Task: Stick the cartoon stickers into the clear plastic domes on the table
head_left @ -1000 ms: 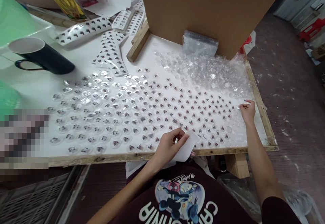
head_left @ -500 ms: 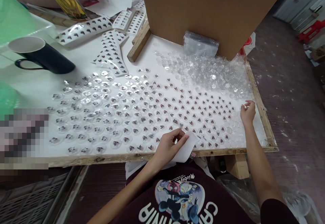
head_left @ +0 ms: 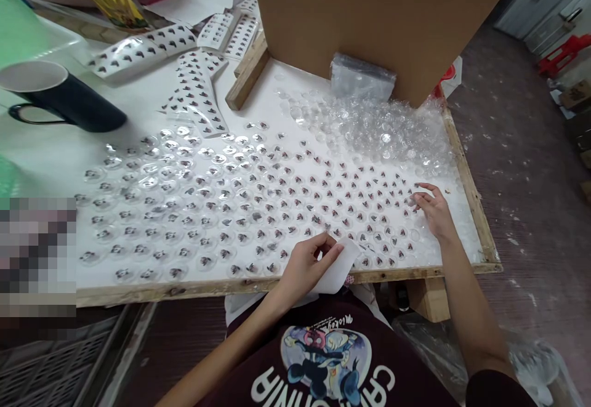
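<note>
My left hand [head_left: 308, 262] is closed in a pinch on a white backing sheet [head_left: 340, 266] at the near edge of the white board [head_left: 277, 93]. My right hand [head_left: 431, 209] lies over the right end of the rows, fingers stretched toward the left and touching the small clear domes [head_left: 258, 204], each with a dark sticker under it. Whether it holds a dome I cannot see. A loose heap of plain clear domes [head_left: 378, 133] lies at the back right of the board.
A tall cardboard panel [head_left: 369, 19] stands at the back with a clear bag [head_left: 362, 79] against it. A dark mug [head_left: 55, 96], sticker sheets [head_left: 194, 96] and a green container [head_left: 23, 31] sit at the left. A wooden rim [head_left: 471, 191] bounds the board.
My right hand has moved left from the board's right edge onto the rows of domes, and its fingers have stretched out. My left hand has stayed put with the sheet.
</note>
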`<state>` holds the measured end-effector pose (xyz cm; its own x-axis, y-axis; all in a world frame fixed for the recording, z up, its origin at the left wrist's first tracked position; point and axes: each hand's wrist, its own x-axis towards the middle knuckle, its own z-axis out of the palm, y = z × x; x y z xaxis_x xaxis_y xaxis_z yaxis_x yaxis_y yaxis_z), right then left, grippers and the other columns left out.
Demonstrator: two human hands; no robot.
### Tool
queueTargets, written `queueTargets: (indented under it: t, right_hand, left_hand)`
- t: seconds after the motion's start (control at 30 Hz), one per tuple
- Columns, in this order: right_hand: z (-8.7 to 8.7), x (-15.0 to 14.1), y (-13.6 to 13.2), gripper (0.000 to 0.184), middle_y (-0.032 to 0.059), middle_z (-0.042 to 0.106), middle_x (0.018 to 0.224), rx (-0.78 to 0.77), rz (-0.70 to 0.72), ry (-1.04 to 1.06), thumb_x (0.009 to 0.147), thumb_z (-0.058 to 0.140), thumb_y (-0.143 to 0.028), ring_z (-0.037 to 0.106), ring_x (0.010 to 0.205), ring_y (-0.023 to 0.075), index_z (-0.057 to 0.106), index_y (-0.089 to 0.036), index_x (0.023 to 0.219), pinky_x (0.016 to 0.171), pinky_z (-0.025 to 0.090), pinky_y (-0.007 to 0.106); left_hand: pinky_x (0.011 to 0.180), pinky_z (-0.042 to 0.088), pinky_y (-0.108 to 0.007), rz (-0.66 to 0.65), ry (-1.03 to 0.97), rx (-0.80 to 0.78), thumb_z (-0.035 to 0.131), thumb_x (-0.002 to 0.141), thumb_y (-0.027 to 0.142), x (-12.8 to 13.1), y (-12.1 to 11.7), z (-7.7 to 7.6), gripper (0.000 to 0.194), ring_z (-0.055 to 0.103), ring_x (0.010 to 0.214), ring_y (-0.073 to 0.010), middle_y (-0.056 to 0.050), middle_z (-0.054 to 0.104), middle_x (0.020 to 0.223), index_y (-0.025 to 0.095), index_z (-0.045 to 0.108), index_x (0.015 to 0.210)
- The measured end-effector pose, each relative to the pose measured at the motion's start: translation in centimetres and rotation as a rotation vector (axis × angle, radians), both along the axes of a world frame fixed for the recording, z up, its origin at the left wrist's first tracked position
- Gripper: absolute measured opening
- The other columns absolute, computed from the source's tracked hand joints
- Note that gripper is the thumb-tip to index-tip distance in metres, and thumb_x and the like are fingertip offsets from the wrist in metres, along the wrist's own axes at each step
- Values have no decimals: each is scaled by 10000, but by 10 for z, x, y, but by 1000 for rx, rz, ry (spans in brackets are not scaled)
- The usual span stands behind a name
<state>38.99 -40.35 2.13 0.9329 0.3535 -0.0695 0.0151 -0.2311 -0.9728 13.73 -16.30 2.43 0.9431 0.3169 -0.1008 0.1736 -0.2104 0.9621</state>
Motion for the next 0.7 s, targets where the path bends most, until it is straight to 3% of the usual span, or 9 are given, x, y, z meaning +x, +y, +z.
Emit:
queueTargets:
  t: [0.07, 0.2, 0.4, 0.47, 0.6, 0.7]
  right_hand:
    - [10, -7, 12, 495, 31, 702, 880, -2, 136, 37, 780, 731, -518, 661, 777, 193, 540, -249, 1149, 704, 484, 316]
    - [24, -21, 32, 496, -5, 671, 783, -147, 143, -102, 764, 766, -488, 633, 711, 178, 544, -244, 1133, 722, 500, 333]
    - [32, -39, 55, 498, -18, 676, 777, -15, 303, -32, 816, 727, -478, 670, 714, 174, 506, -243, 1195, 785, 531, 361]
    - [35, -33, 52, 459, -3, 681, 830, -9, 207, -119, 819, 718, -472, 667, 761, 173, 537, -241, 1172, 806, 530, 358]
    - [30, 1, 15, 359, 38, 667, 930, -69, -193, -338, 773, 705, -497, 618, 821, 165, 629, -211, 976, 760, 506, 303]
    - [16, 21, -21, 391, 22, 639, 786, -191, -321, -249, 675, 719, -532, 560, 707, 147, 643, -188, 846, 665, 466, 280]
  left_hand:
    - [587, 364, -247, 0, 5, -1, 565, 903, 395, 0, 0, 1, 296, 497, 635, -136, 2, 607, 664, 174, 613, 713]
    - [586, 369, -244, 3, 8, 1, 567, 898, 400, -1, 0, 1, 293, 507, 635, -136, 1, 617, 664, 174, 616, 719]
    - [580, 375, -240, 0, -2, -4, 562, 902, 409, -2, 1, 1, 302, 514, 634, -136, 0, 613, 662, 175, 609, 716]
    - [577, 377, -239, 8, -6, 4, 561, 899, 403, -2, 2, 2, 294, 512, 629, -137, 1, 614, 659, 177, 614, 719]
    - [570, 381, -239, 20, -10, 23, 563, 894, 391, -3, 4, 2, 286, 506, 620, -136, 2, 615, 653, 179, 614, 708]
    - [576, 390, -238, 8, -7, 7, 569, 900, 386, -2, 4, 1, 292, 522, 629, -137, -1, 629, 664, 176, 612, 702]
